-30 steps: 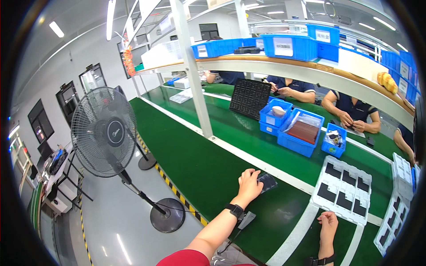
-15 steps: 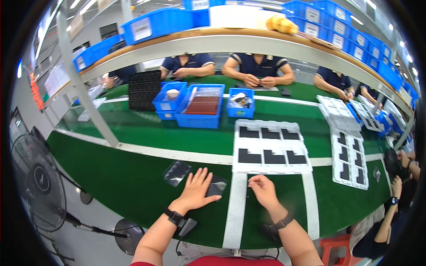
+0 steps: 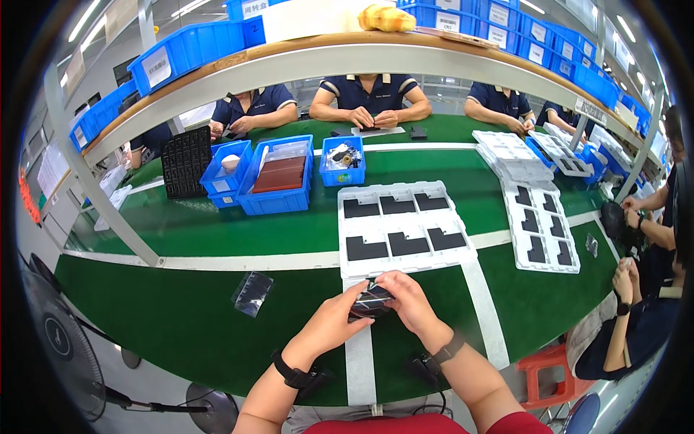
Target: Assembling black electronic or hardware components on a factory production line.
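Left hand (image 3: 331, 320) partly closed; thumb and fingers grip the left side of a dark glossy piece (image 3: 370, 304). Right hand (image 3: 412, 300) also partly closed, fingers bent, gripping the same piece at its upper right. Piece sits between the hands, just short of the near edge of a white tray (image 3: 397, 223); contact with the green table (image 3: 181, 311) cannot be told. Tray carries six black cut-out parts (image 3: 367, 248) in two rows of three. Clear pouch (image 3: 254, 293) lies flat, left of the left hand. Blue bin (image 3: 278, 202) with reddish-brown contents stands beyond.
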The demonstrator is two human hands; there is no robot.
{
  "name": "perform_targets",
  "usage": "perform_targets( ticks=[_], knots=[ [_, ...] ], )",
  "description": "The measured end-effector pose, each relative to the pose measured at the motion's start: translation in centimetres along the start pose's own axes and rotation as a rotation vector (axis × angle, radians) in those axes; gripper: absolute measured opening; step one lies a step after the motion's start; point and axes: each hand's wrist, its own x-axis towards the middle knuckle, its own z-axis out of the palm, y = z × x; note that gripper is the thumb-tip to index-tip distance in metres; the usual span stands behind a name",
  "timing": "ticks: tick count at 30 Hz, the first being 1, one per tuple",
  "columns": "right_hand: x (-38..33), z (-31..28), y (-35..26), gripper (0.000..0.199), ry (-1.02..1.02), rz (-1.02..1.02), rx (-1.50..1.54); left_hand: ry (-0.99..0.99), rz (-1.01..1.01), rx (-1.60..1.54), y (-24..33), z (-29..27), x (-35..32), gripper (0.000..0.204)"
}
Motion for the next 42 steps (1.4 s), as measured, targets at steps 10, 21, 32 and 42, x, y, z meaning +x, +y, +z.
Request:
perform_targets(
  ticks=[10, 21, 32, 42],
  knots=[
    [-0.5, 1.1, 1.1, 0.022, -0.027, -0.214, -0.301, 0.100, -0.057, -0.453, -4.7, 0.1, -0.8, 0.056],
    [-0.5, 1.7, 1.2, 0.017, 0.024, -0.820, -1.057, 0.140, -0.063, -0.546, -4.5, 1.1, -1.0, 0.022],
    [-0.6, 1.0, 1.7, 0.009, -0.039, -0.175, -0.528, -0.134, -0.094, -0.610, -5.4, -0.3, -0.8, 0.022],
    [0.0, -2.0, -0.6, 0.012, 0.062, -0.078, -0.556, -0.559, -0.110, -0.262, -5.6, -3.0, -1.6, 0.019]
  ],
)
